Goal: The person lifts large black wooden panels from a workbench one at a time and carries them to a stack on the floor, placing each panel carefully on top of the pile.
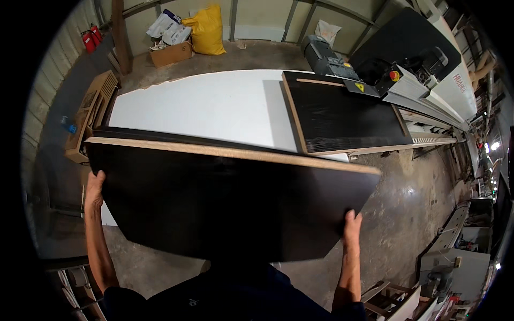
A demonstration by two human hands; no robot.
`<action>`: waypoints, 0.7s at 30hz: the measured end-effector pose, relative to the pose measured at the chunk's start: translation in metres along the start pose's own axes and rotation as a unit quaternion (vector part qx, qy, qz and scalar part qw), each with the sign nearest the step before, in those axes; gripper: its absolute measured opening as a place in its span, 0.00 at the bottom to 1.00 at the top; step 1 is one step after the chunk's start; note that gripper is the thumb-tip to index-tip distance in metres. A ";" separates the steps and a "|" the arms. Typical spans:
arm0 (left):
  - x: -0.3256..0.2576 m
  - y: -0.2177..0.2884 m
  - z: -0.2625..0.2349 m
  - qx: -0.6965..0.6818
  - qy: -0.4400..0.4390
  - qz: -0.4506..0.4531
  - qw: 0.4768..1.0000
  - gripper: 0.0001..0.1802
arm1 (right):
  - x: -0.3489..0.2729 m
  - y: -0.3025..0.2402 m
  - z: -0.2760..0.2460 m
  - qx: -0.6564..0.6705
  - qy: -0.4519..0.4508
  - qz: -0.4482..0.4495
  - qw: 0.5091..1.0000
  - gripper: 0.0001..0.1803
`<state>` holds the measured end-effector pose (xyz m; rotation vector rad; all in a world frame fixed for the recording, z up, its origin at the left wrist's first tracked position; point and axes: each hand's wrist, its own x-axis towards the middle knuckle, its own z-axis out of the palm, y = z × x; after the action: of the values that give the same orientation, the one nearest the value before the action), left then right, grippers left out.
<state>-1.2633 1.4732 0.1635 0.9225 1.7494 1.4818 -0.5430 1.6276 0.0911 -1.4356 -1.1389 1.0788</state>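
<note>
A wide black panel (160, 198) with a raw wood-coloured far edge is in front of me, raised in both hands. My left hand (95, 187) grips its left end, thumb over the black face. At the right end my right hand (351, 227) has hold of it, thumb also on top and the other fingers hidden beneath. Beyond the panel lies a large white board (203, 107) with a chipped far edge. On the right of that board rests another black panel (348, 115) with wood-coloured edges. A dark strip (160, 133) shows just past the held panel's far edge.
A large machine (412, 53) with a red stop button stands at the back right, rails running from it. Wooden pallets (96, 101) stand at the left. A yellow sack (206, 29) and cardboard box (171, 54) sit by the wall. Wooden pieces (396, 305) lie lower right.
</note>
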 end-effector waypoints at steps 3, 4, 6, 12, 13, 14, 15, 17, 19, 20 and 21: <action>-0.017 0.027 0.012 -0.039 0.020 0.079 0.996 0.48 | 0.039 -0.052 0.003 -0.032 0.042 -0.106 0.993 0.24; -0.015 0.018 -0.002 -0.055 0.033 0.102 0.993 0.49 | 0.050 -0.065 0.010 0.025 0.032 -0.158 0.987 0.23; -0.018 0.011 -0.008 -0.075 0.050 0.134 0.987 0.51 | 0.081 -0.060 0.001 0.099 -0.027 -0.247 0.964 0.30; -0.028 -0.014 0.003 -0.025 0.053 0.170 0.984 0.57 | 0.097 -0.049 0.023 0.187 -0.111 -0.202 0.955 0.57; -0.024 -0.014 0.001 -0.016 0.041 0.206 0.978 0.53 | 0.094 -0.046 0.024 0.199 -0.131 -0.176 0.955 0.56; -0.025 -0.014 0.001 -0.020 0.040 0.212 0.976 0.53 | 0.095 -0.047 0.022 0.197 -0.146 -0.171 0.954 0.54; -0.029 -0.011 -0.001 -0.007 0.053 0.192 0.980 0.54 | 0.093 -0.048 0.018 0.172 -0.140 -0.167 0.961 0.51; -0.037 0.002 0.012 -0.005 0.052 0.223 0.973 0.47 | 0.074 -0.064 0.022 0.127 -0.094 -0.210 0.965 0.41; -0.042 0.009 0.024 -0.031 0.064 0.227 0.971 0.42 | 0.071 -0.068 0.035 0.144 -0.068 -0.231 0.960 0.37; -0.045 0.009 0.027 -0.055 0.079 0.222 0.970 0.37 | 0.068 -0.068 0.034 0.158 -0.046 -0.244 0.956 0.34; -0.041 0.003 0.021 -0.075 0.064 0.223 0.970 0.31 | 0.069 -0.067 0.035 0.172 -0.054 -0.235 0.955 0.33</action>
<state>-1.2239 1.4501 0.1652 1.2163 1.5525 1.9684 -0.5735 1.7074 0.1479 -0.7876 -1.2183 0.9597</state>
